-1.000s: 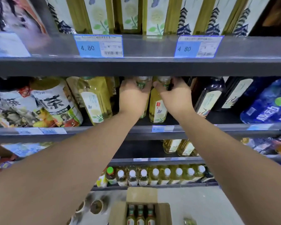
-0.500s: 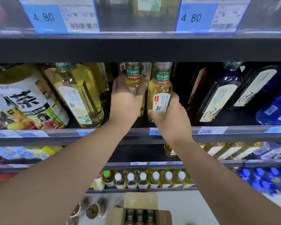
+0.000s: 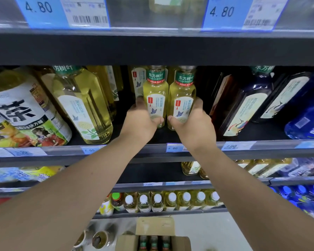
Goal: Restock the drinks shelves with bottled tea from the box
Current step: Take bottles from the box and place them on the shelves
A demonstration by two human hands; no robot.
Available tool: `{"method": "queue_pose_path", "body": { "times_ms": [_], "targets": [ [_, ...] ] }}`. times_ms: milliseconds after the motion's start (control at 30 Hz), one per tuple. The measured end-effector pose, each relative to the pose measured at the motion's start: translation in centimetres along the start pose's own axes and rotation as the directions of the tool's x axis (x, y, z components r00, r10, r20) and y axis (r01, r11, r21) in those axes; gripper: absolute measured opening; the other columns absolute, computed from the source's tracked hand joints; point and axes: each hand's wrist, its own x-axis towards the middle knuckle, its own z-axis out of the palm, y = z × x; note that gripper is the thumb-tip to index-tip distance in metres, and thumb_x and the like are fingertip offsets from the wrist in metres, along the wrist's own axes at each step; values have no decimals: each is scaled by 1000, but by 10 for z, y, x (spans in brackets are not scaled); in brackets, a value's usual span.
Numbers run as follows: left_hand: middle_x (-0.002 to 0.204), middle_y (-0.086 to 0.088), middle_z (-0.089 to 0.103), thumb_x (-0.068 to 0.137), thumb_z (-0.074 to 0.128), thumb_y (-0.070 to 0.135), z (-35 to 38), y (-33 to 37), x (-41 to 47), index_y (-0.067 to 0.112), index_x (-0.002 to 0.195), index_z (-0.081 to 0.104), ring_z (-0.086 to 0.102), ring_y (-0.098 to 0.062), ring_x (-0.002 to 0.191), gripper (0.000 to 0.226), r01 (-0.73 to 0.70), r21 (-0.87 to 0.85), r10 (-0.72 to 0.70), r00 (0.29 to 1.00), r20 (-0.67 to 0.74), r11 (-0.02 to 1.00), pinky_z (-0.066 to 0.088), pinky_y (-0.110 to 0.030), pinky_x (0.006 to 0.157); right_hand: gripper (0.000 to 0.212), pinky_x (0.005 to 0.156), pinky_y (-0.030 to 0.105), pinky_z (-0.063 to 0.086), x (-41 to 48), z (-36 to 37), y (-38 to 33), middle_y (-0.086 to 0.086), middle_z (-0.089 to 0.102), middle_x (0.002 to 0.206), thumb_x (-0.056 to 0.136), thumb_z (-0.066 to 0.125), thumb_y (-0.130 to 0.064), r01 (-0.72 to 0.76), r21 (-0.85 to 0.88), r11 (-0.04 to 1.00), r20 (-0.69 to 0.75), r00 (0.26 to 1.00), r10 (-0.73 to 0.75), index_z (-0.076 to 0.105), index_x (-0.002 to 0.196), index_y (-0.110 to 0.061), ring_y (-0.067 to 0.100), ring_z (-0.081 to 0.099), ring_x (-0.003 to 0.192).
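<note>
Two pale yellow tea bottles with green neck bands stand side by side on the middle shelf [image 3: 152, 148]. My left hand [image 3: 140, 122] wraps the lower part of the left tea bottle [image 3: 155, 95]. My right hand [image 3: 192, 124] grips the lower part of the right tea bottle [image 3: 182, 95]. More of the same tea stands behind them. On the floor below, an open cardboard box [image 3: 127, 241] holds three visible bottles.
A larger yellow tea bottle [image 3: 83, 105] stands left of my hands, dark bottles [image 3: 243, 105] and blue bottles [image 3: 308, 116] to the right. The upper shelf edge [image 3: 152, 49] hangs low over the bottle caps. Lower shelves carry rows of white-capped bottles [image 3: 170, 200].
Both hands have slid down from the bottle necks to the lower bodies. The two bottles now stand upright, close together at the shelf front. The view has moved nearer to the shelf.
</note>
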Motion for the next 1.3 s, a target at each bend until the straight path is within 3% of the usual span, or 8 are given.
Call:
{"method": "queue_pose_path", "body": {
  "times_ms": [233, 500, 733, 933, 1067, 1200, 1300],
  "targets": [
    [130, -10, 60, 83, 80, 27, 6, 7, 7, 7, 131, 43, 60, -26, 119, 63, 0, -22, 0, 1000, 8, 1000, 45, -26, 85, 71, 79, 44, 58, 8, -4, 4, 5, 65, 112, 79, 77, -42, 4, 53, 999, 20, 1000, -6, 37, 133, -17, 28, 65, 101],
    [133, -10, 58, 84, 80, 26, 15, 18, 17, 12, 135, 39, 59, -27, 122, 67, 78, -32, -78, 997, -20, 996, 51, -33, 90, 62, 85, 45, 56, 33, -4, 7, 5, 65, 114, 81, 77, -41, -13, 85, 996, 67, 998, 8, 40, 125, -17, 28, 64, 105],
    [131, -11, 60, 85, 78, 26, 21, 23, 38, 9, 136, 39, 61, -29, 119, 66, 115, 2, -115, 993, -13, 993, 52, -35, 87, 59, 76, 36, 51, 53, 10, 6, 7, 65, 111, 80, 77, -41, -59, -30, 998, 43, 997, 60, 43, 121, -15, 31, 65, 102],
    [129, -14, 61, 87, 77, 27, 21, 22, 48, 7, 136, 40, 62, -31, 116, 65, 121, 47, -119, 992, -31, 992, 53, -36, 86, 50, 72, 30, 46, 82, 17, -6, 9, 67, 114, 84, 75, -42, -128, -137, 982, 133, 980, 146, 59, 120, -11, 30, 66, 103],
    [125, -12, 63, 86, 77, 31, 13, 22, 52, 7, 126, 49, 64, -29, 113, 54, 142, 59, -143, 990, 3, 988, 48, -30, 74, 48, 66, 28, 40, 83, 20, -13, 9, 66, 108, 84, 74, -46, -93, -204, 975, 105, 988, 116, 61, 115, -11, 29, 66, 98],
    [125, -10, 65, 91, 70, 37, 0, 20, 46, 9, 125, 58, 64, -27, 111, 46, 148, 45, -150, 988, 48, 988, 45, -26, 73, 46, 67, 29, 45, 75, 15, -19, 10, 68, 108, 86, 71, -45, -154, -196, 968, 150, 971, 185, 61, 115, -11, 30, 67, 97],
    [126, -8, 66, 95, 64, 37, -5, 15, 22, 11, 128, 59, 64, -25, 111, 43, 47, 72, -51, 998, 46, 996, 50, -27, 79, 41, 73, 32, 48, 40, 7, -21, 14, 65, 113, 91, 66, -37, -48, -131, 990, 34, 998, 53, 59, 119, -8, 34, 64, 101]
  ]
}}
